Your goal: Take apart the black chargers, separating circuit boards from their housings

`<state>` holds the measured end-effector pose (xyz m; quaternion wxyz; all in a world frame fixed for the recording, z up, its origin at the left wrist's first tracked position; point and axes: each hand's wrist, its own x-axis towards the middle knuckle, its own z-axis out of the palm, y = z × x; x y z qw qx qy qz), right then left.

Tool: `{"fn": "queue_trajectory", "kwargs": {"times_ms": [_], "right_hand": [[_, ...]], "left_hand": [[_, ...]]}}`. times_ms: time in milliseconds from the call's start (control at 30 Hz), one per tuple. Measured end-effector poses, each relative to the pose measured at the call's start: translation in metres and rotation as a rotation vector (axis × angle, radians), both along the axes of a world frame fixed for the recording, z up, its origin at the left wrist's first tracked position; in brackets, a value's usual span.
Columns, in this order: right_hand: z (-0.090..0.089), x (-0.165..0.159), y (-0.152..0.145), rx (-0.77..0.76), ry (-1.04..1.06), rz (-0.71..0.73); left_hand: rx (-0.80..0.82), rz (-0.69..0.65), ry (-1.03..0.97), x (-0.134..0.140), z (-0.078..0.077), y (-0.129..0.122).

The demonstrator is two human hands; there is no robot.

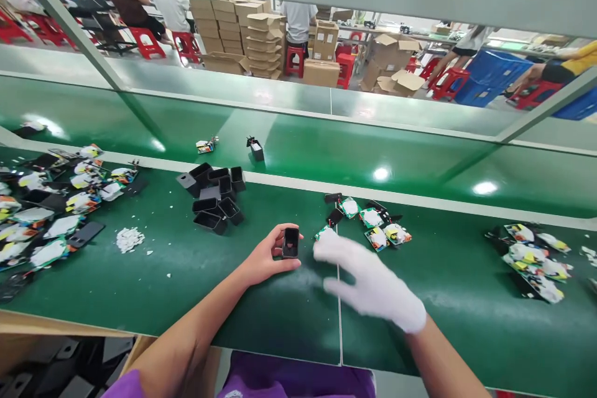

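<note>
White-gloved right hand: grip spread, seemingly released. Bare left hand grasps black case, opening towards me, over green table. Beyond, clustered circuit boards; I judge a careless right-hand sweep could scatter them.

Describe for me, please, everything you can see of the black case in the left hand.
The black case is a boxy, plastic-looking shell, its open end facing the camera. Its interior is dark, any contents too indistinct to identify. The left hand holds it between thumb and fingers over the green worktop.
</note>
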<state>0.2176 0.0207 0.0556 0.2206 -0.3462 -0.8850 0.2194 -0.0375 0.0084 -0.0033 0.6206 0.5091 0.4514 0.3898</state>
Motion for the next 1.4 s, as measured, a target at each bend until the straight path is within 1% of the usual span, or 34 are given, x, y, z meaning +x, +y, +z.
{"fn": "queue_trajectory", "kwargs": {"times_ms": [100, 167, 233, 300, 367, 400, 433, 500, 567, 633, 700, 767, 833, 867, 900, 933, 1000, 1067, 1233, 1333, 1400], "right_hand": [[-0.017, 0.000, 0.031, -0.017, -0.297, 0.045], [-0.023, -0.001, 0.048, -0.039, -0.395, 0.067], [-0.023, -0.002, 0.056, -0.086, -0.335, 0.054], [-0.019, -0.001, 0.053, -0.141, -0.164, -0.007], [-0.013, -0.001, 0.044, -0.179, 0.010, -0.061], [-0.010, -0.001, 0.038, -0.181, 0.062, -0.070], [-0.009, -0.003, 0.032, -0.169, 0.081, -0.069], [-0.007, -0.009, 0.023, -0.102, 0.043, -0.057], [-0.009, -0.018, 0.016, -0.012, -0.040, -0.046], [-0.012, -0.026, 0.011, 0.057, -0.089, -0.023], [-0.015, -0.027, 0.008, 0.097, -0.061, -0.001], [-0.019, -0.022, 0.007, 0.127, 0.083, -0.041], [-0.021, -0.013, 0.009, 0.118, 0.308, -0.180], [-0.022, -0.010, 0.010, 0.069, 0.389, -0.234], [-0.022, -0.007, 0.011, -0.014, 0.427, -0.254], [-0.023, -0.007, 0.012, -0.120, 0.424, -0.240], [-0.027, -0.011, 0.010, -0.342, 0.359, -0.152], [-0.033, -0.021, 0.005, -0.498, 0.387, -0.123], [-0.051, -0.042, -0.009, -0.753, 0.649, -0.164], [-0.053, -0.047, -0.010, -0.866, 0.796, -0.181], [-0.050, -0.045, -0.008, -0.888, 0.881, -0.224]], "left_hand": [[0.005, -0.008, 0.040, 0.002, 0.000, 0.001], [0.007, -0.012, 0.063, 0.002, 0.000, 0.001], [0.012, -0.017, 0.076, 0.001, 0.001, 0.001], [0.024, -0.044, 0.071, 0.000, 0.001, 0.000], [0.032, -0.119, -0.004, -0.002, 0.000, -0.001], [0.030, -0.169, -0.083, -0.002, -0.002, -0.002], [0.022, -0.218, -0.182, -0.002, -0.004, -0.003], [-0.017, -0.299, -0.383, 0.000, -0.009, -0.005], [-0.084, -0.341, -0.499, 0.003, -0.014, -0.008], [-0.150, -0.322, -0.534, 0.006, -0.017, -0.011], [-0.190, -0.246, -0.576, 0.007, -0.018, -0.013], [-0.203, -0.176, -0.649, 0.006, -0.019, -0.013], [-0.202, -0.165, -0.715, 0.002, -0.018, -0.012], [-0.202, -0.173, -0.730, 0.000, -0.017, -0.012], [-0.203, -0.183, -0.736, -0.002, -0.016, -0.011], [-0.205, -0.190, -0.735, -0.003, -0.015, -0.011], [-0.212, -0.194, -0.722, -0.003, -0.013, -0.011], [-0.218, -0.204, -0.717, -0.001, -0.012, -0.012], [-0.188, -0.231, -0.739, 0.005, -0.014, -0.013], [-0.157, -0.263, -0.728, 0.005, -0.014, -0.013], [-0.099, -0.279, -0.682, 0.006, -0.012, -0.012]]}}
